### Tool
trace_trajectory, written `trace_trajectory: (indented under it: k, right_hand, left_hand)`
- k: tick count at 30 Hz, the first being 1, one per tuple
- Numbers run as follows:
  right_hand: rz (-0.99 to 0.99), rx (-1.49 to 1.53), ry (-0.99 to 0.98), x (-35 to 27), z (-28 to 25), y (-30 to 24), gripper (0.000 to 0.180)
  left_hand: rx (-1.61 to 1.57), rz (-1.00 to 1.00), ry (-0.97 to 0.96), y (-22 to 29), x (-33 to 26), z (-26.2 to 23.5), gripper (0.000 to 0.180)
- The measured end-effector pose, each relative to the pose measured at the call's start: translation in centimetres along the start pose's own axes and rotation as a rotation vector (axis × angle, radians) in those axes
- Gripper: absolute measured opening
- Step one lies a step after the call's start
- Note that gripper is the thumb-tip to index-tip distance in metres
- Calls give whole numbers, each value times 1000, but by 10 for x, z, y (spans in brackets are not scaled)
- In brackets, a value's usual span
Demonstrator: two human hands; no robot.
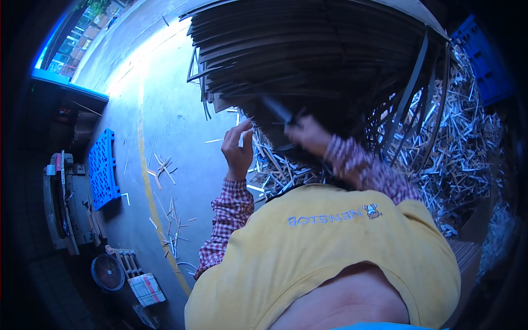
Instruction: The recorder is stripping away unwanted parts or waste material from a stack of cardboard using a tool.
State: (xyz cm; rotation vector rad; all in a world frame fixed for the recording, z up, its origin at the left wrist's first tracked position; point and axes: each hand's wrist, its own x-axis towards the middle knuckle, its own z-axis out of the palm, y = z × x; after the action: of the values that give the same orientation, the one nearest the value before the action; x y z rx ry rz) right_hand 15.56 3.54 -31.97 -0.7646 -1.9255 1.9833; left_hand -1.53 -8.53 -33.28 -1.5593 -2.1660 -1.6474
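Observation:
My right hand (309, 135) is closed around the dark handle of a knife (279, 110). Its pale blade, smeared by motion, points up and left against the lower part of a tall stack of cardboard sheets (286, 49). Raised near the stack's lower left corner, my left hand (237, 148) has its fingers bent and apart, with nothing visible in them. Loose straps (410, 82) hang down the stack's right side.
Cut cardboard strips (456, 159) lie heaped under and right of the stack. More scraps (173, 225) are scattered by a yellow floor line (148, 187). Blue pallets (104, 169) stand left and at the far right. A round fan (108, 272) is at the lower left.

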Motion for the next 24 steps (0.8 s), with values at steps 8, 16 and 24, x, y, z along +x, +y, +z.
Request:
trace_trajectory:
  k: [8,16,24]
  right_hand:
    - [99,-278,-359,10,-20,-6,35]
    - [142,-370,-39,77,18,-36,43]
    - [162,118,66,73,52,-34,36]
  left_hand:
    - [-110,-176,70,-14,-8,-7,29]
    - [-340,-204,-10,-9,7,12,46]
    - [-710,-422,-34,16,19,34,53]
